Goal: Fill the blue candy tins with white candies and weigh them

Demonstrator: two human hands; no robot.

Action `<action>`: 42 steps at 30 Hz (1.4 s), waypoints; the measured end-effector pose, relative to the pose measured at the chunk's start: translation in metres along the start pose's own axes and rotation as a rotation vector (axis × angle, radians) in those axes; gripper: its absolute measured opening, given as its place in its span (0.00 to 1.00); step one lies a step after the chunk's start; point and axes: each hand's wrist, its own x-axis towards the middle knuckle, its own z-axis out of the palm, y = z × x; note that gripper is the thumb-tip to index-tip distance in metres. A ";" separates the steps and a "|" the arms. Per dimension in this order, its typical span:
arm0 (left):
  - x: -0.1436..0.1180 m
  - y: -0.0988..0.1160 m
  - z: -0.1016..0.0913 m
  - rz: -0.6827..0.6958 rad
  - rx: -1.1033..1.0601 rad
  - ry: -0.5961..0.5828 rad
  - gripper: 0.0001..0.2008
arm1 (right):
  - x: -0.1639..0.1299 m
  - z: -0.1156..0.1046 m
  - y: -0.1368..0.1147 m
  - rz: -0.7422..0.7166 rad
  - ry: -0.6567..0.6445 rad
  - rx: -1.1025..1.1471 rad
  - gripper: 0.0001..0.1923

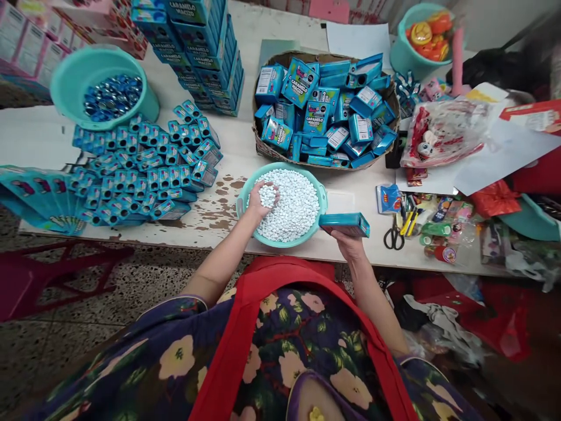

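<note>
A turquoise basin (323, 202) full of small white candies (291, 204) stands at the table's front edge. Over its left side my left hand (260, 202) is palm up, fingers curled around a handful of the candies. My right hand (349, 244) grips a blue candy box (345, 222) from below, just right of the basin. The box lies tilted on its side, its end pointing at the basin's rim. Behind the basin, a cardboard carton (263, 144) holds many blue "Caramelo Macizo" boxes (318, 117).
Small open-ended blue boxes (144, 169) crowd the table's left, near a turquoise bucket (151, 105) of shiny blue-wrapped pieces. Behind rises a stack of blue cartons (205, 58). Black-handled scissors (394, 237), a yellow cutter (409, 222) and a plastic bag (447, 134) lie to the right.
</note>
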 end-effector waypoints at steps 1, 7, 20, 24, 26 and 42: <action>0.002 -0.001 0.000 -0.038 0.005 0.022 0.08 | 0.003 0.004 0.000 -0.016 0.025 -0.033 0.22; -0.015 0.002 0.021 -0.052 -0.001 -0.067 0.09 | 0.026 0.039 0.010 -0.053 0.016 -0.226 0.24; -0.044 -0.021 0.078 0.454 0.038 -0.083 0.17 | 0.039 0.068 0.007 -0.306 -0.082 -0.812 0.19; -0.043 -0.025 0.082 0.479 0.104 -0.047 0.16 | 0.042 0.068 0.005 -0.409 -0.128 -0.816 0.20; -0.043 -0.027 0.085 0.459 0.146 -0.022 0.18 | 0.043 0.068 0.003 -0.428 -0.124 -0.826 0.19; -0.041 -0.032 0.100 0.570 0.230 -0.021 0.23 | 0.048 0.068 -0.016 -0.504 -0.132 -0.888 0.17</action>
